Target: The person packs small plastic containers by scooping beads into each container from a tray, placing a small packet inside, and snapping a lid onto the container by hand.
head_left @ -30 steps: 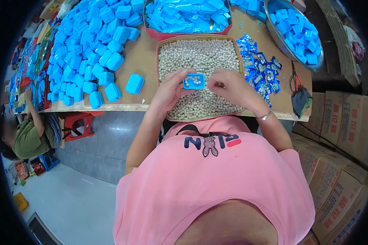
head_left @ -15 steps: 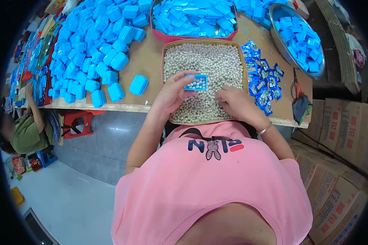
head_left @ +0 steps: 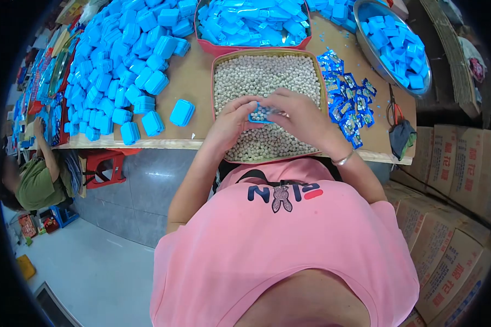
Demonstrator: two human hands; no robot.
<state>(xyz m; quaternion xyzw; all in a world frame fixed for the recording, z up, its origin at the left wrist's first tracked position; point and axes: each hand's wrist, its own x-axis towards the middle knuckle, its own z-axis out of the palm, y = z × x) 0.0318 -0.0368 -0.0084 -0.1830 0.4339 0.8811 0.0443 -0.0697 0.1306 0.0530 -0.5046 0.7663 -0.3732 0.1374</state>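
My left hand (head_left: 232,124) grips a small open blue plastic box (head_left: 260,115) by its left side. Several pale round balls lie inside the box. Over its right part, my right hand (head_left: 299,117) has curled fingers close to the opening and hides some of it; what those fingers hold cannot be seen. Below both hands is a square red-rimmed tray (head_left: 215,82) filled with small pale balls (head_left: 256,146).
Closed blue boxes (head_left: 114,82) are heaped on the left, with one box (head_left: 182,113) apart. Behind is a red container (head_left: 309,41) of blue pieces. On the right are blue packets (head_left: 348,106), a metal bowl (head_left: 364,39) and scissors (head_left: 395,111). Another person (head_left: 41,182) sits far left.
My right hand has risen from the pale balls in the tray and moved left over the small box. My left hand keeps holding the box, and the view has shifted slightly.
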